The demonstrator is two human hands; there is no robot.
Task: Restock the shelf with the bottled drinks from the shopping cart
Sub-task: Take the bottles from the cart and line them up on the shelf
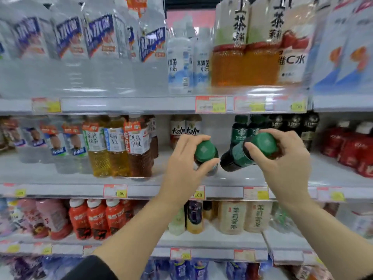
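My left hand [186, 164] grips a dark bottle with a green cap [205, 151] around its neck, just above the middle shelf [141, 179]. My right hand [286, 160] grips a second green-capped dark bottle [240, 156], tilted with its base pointing left and away, over the same shelf. Both bottles hover in the open gap in front of two matching green-capped coffee bottles [240, 130] standing at the back. The shopping cart is out of view.
Amber and brown tea bottles [121, 150] stand left of the gap, black bottles [294, 126] and red cartons [351, 150] to its right. Two brown-labelled bottles [185, 128] stand at the back. Water bottles fill the shelf above; more drinks sit on the shelves below.
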